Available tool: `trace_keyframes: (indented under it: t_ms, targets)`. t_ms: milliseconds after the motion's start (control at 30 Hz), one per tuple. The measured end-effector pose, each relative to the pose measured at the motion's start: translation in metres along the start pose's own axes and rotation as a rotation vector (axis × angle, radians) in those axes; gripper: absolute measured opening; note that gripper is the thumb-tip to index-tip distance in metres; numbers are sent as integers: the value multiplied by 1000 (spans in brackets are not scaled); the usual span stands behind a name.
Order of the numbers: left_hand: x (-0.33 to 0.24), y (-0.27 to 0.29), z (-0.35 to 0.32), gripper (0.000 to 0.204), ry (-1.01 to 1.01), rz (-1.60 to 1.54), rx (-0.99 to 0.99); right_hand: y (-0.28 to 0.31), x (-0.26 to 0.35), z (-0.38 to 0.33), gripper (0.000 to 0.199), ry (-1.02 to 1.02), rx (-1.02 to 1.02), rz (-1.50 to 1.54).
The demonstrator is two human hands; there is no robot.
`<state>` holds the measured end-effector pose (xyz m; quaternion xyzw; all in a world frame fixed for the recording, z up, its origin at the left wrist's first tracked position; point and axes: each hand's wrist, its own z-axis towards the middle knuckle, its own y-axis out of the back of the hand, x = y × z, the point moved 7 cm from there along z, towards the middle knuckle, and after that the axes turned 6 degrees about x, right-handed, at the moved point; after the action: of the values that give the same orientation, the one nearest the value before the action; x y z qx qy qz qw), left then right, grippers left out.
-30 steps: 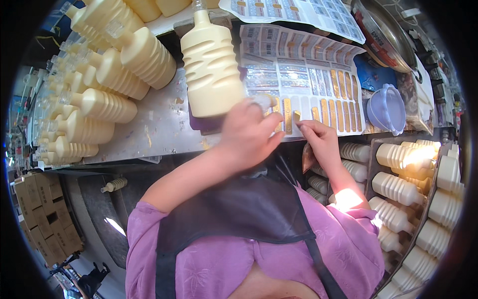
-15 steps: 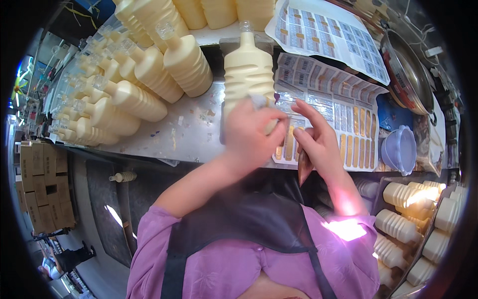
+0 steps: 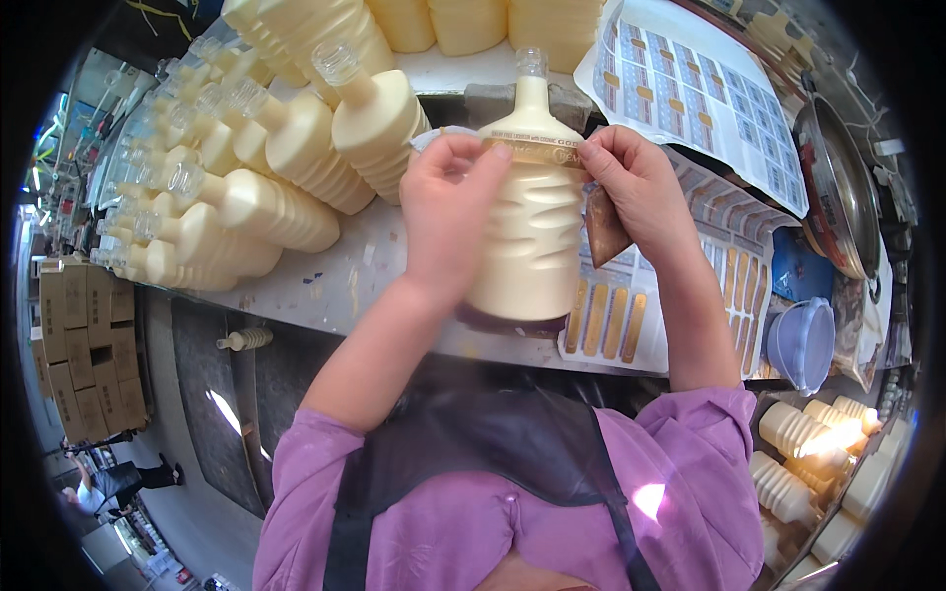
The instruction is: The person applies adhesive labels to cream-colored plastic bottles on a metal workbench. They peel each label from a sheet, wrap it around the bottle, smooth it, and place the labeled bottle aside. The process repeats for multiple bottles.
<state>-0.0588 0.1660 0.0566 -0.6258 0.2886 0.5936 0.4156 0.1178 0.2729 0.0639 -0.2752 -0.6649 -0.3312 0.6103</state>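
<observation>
Head view is showing a cream ribbed bottle [image 3: 532,231] standing upright at the near edge of the steel table [image 3: 325,286], its long axis running from the base nearest the person up to the clear neck pointing away. The left hand [image 3: 448,212] is gripping the bottle's left shoulder, fingers curled around the side and thumb pressing one end of a narrow gold label strip [image 3: 537,151] lying across the shoulder. The right hand [image 3: 636,182] is pinching the strip's other end with its fingertips, while a brown piece, probably peeled backing, is hanging under its palm. Both hands are equally near, one on each side, with the strip running crosswise to the bottle's axis. A label sheet [image 3: 709,286] is lying just right of the bottle, and unlabelled bottles [image 3: 286,163] are lying heaped to the left.
</observation>
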Motion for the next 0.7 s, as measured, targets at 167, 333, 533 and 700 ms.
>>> trace_keyframes:
  t_ms: [167,333,533,700]
  targets:
    - [9,-2,4,15,15,-145,3,0,-2,3,24,-40,-42,-42]
    - [10,-4,4,13,58,-184,2,-3,-1,2,21,-40,-69,-104]
    - [15,0,7,20,85,-186,-33,-4,-1,2,20,21,-90,-161]
    - [4,-13,11,35,90,-149,30,-3,0,2,18,36,-84,-186]
